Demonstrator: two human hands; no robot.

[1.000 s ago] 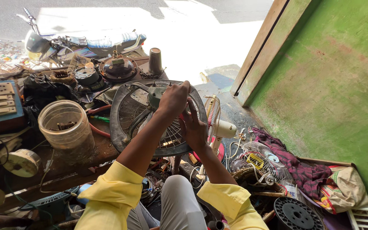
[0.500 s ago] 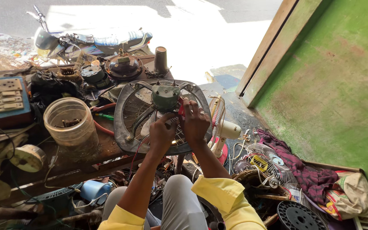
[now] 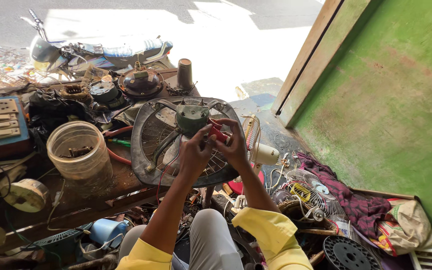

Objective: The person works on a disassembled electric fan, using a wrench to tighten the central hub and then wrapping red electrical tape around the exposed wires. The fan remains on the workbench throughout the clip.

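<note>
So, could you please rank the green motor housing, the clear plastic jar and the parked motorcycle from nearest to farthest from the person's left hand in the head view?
From the left hand:
1. Green motor housing, just above it, at the fan frame's middle.
2. Clear plastic jar, off to the left on the workbench.
3. Parked motorcycle, far beyond the bench, upper left, on the sunlit street.

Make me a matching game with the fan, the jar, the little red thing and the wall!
Things:
1. fan frame
2. plastic jar
3. small red part
4. wall

Clues:
A. painted green
B. pinched between the fingertips of the left hand and right hand
C. clear, on the workbench, left of the hands
D. round, grey, under the hands

Pairs: 1-D, 2-C, 3-B, 4-A
</note>
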